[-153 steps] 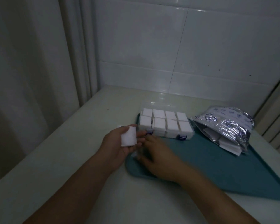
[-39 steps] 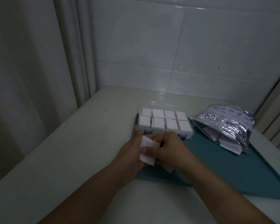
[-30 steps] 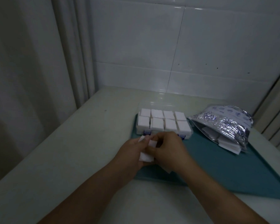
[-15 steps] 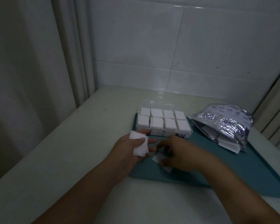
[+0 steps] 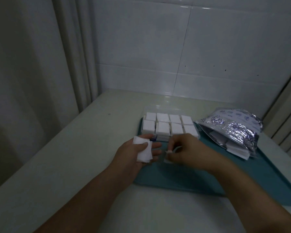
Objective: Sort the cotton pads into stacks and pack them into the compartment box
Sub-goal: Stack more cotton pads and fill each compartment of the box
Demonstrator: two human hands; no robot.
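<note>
Resting palm-up at the tray (image 5: 252, 179) edge, left hand (image 5: 133, 155) pins a pad stack (image 5: 143, 151) under its thumb. Right hand (image 5: 185, 151) pinches one pad (image 5: 168, 159) just beside it. Compartment box (image 5: 170, 126) behind, all cells filled.

We see a flat teal plastic tray (image 5: 242, 179) lying on a pale cream tabletop (image 5: 74, 157) that runs back to a wall of large glossy white tiles (image 5: 208, 47), with a pleated grey curtain (image 5: 23, 64) at left.
</note>
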